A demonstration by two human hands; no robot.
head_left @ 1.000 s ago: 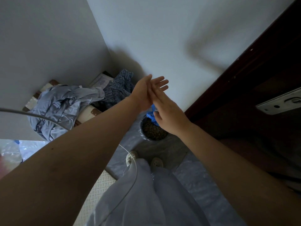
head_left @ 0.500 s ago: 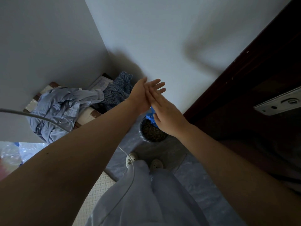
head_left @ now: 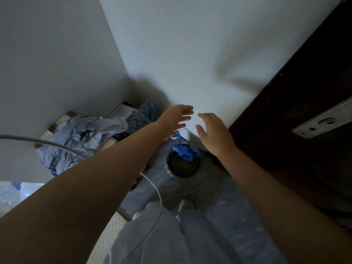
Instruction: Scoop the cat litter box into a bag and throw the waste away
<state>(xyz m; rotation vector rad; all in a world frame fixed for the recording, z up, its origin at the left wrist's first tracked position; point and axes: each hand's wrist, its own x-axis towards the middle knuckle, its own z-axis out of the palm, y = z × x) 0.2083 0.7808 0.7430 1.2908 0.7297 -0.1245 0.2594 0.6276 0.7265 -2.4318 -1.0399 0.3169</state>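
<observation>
Bright blue bag point(head_left: 183, 150) over brown-speckled litter in a dark round bin point(head_left: 182, 164). Pale blue-grey clothes heap point(head_left: 80, 136), darker blue patterned fabric point(head_left: 142, 115). White cable point(head_left: 152, 187). Dark brown door point(head_left: 295, 111) with silver plate point(head_left: 322, 122). Walls grey-white. Light grey trousers point(head_left: 171, 239).

The round bin point(head_left: 181, 176) stands in a floor corner. At its 12 o'clock the pale wall point(head_left: 190, 63) closes in just behind it. At 3 o'clock the dark door point(head_left: 295, 115) stands near. From 9 to 10 o'clock a heap of clothes point(head_left: 82, 136) covers the floor. At 6 o'clock are a shoe point(head_left: 185, 204) and trouser legs point(head_left: 171, 241). A white cable point(head_left: 154, 189) hangs across at 7 o'clock. The bin mouth is open from above, partly filled at 12 o'clock by a blue bag point(head_left: 185, 151). The left hand point(head_left: 174, 119) and right hand point(head_left: 214, 135) hover above, fingers spread, with a gap between them.
</observation>
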